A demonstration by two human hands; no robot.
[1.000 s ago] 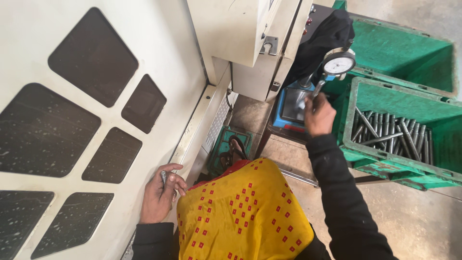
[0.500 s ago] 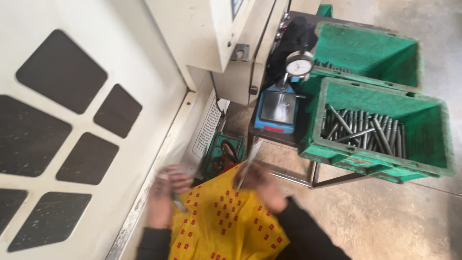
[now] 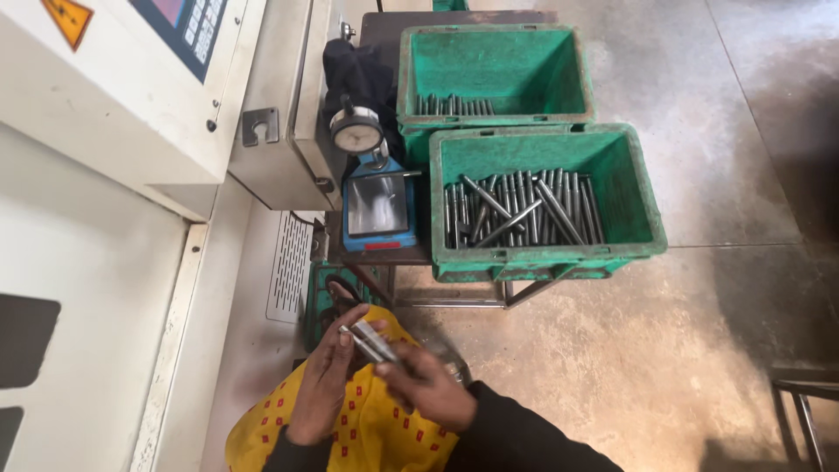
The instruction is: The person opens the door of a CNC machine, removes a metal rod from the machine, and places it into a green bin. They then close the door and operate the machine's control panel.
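My left hand [image 3: 325,374] and my right hand [image 3: 426,386] meet low in the view, over my yellow dotted garment [image 3: 367,433]. Both hold short shiny metal rods [image 3: 370,340] between their fingers, the rods pointing up and to the left. Ahead stands a green crate [image 3: 625,197] with several loose metal rods [image 3: 517,208] lying in it. Behind it sits a second green crate [image 3: 489,61] with a row of rods along its near wall.
A dial gauge [image 3: 356,131] on a blue stand with a flat plate [image 3: 377,208] sits left of the crates, on a metal frame table [image 3: 454,301]. A white machine cabinet [image 3: 131,105] fills the left. Concrete floor [image 3: 699,332] lies to the right.
My right hand has come back from the dial gauge to my lap and joined the left hand on the rods. The view has swung right toward the crates.
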